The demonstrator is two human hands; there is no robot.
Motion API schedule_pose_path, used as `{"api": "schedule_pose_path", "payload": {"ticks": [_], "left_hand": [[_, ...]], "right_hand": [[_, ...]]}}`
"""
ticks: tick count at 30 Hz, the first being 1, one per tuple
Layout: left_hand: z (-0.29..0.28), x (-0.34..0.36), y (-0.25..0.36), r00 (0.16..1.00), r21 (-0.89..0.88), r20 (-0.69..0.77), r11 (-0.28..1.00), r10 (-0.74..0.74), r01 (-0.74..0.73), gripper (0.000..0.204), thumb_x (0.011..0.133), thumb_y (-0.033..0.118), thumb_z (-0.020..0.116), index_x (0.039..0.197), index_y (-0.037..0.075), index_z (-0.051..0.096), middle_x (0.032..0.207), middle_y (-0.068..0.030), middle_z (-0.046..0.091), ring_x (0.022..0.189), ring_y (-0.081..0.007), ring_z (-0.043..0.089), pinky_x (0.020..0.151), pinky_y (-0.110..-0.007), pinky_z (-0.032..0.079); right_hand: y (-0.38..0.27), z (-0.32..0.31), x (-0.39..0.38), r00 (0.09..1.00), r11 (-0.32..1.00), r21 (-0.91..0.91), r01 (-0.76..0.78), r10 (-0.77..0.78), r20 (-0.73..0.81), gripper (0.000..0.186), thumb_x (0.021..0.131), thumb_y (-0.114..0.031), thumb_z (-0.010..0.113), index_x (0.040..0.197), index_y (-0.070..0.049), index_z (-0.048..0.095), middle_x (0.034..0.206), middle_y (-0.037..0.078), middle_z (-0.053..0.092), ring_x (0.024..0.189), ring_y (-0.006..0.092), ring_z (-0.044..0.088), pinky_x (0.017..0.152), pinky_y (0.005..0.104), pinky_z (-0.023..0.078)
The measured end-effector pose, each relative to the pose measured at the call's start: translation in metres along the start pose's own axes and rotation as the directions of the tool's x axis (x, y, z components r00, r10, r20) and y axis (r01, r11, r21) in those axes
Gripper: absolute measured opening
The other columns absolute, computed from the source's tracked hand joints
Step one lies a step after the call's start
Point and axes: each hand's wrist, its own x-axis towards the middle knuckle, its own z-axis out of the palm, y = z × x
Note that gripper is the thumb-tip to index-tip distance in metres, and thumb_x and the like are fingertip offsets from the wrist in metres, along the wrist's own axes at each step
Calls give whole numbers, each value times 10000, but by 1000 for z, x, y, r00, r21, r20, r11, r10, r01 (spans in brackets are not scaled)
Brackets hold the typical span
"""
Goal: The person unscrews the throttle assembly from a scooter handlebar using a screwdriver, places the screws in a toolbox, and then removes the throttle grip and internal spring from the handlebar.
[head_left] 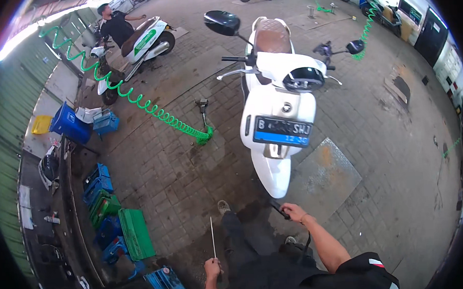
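Observation:
My left hand [212, 269] at bottom centre is closed on a long, thin pale rod [212, 235] that points upward. At lower right, my right hand [293, 212] grips a dark elongated object [278, 208], too small to identify, just below the front of a white scooter [270, 171]. The scooter stands upright facing me, with a brown seat, round mirrors and a dark number plate on its front. My feet are on the paved floor [167, 209] beneath it, partly hidden by my dark clothes.
At upper left a person [117, 26] is beside another scooter [144, 47]. A green coiled hose [157, 111] runs down to the floor. Toolboxes [135, 233] and a blue bin [71, 121] line the left. A metal plate [330, 166] lies right of the white scooter.

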Motion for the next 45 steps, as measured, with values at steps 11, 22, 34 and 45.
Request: {"api": "schedule_pose_path", "payload": {"ticks": [11, 22, 34, 45], "left_hand": [[-93, 196, 321, 843, 392, 255, 746, 474, -538, 335, 1005, 274, 549, 846, -12, 619, 775, -234, 643, 776, -441, 642, 681, -508, 470], [-84, 361, 657, 567, 294, 307, 490, 765, -821, 291, 1038, 215, 541, 868, -19, 569, 782, -189, 556, 720, -358, 544, 674, -449, 416], [-92, 540, 718, 781, 352, -103, 757, 616, -551, 291, 1079, 149, 473, 850, -22, 526, 763, -67, 481, 739, -171, 490, 707, -339, 404], [-63, 543, 771, 870, -124, 281, 915, 404, -385, 262, 1081, 183, 499, 863, 56, 570, 833, -13, 548, 778, -118, 503, 735, -304, 409]], "right_hand": [[-200, 97, 280, 985, 968, 188, -167, 156, 71, 338, 953, -289, 691, 1242, -114, 699, 1062, 81, 742, 855, 181, 688, 708, 363, 579], [-251, 20, 549, 877, 933, -205, -296, 181, -445, 296, 871, -289, 721, 1118, -131, 764, 1092, 156, 751, 1024, 354, 710, 930, 442, 554], [-88, -26, 711, 490, 570, -88, -817, 606, -626, 567, 885, -215, 626, 1444, -155, 552, 1518, 319, 394, 1316, 492, 510, 1110, 488, 445], [-291, 16, 654, 839, 919, 36, -392, 373, -397, 470, 881, -279, 683, 1307, -83, 640, 1402, 222, 577, 1281, 423, 550, 1056, 531, 473]]}}
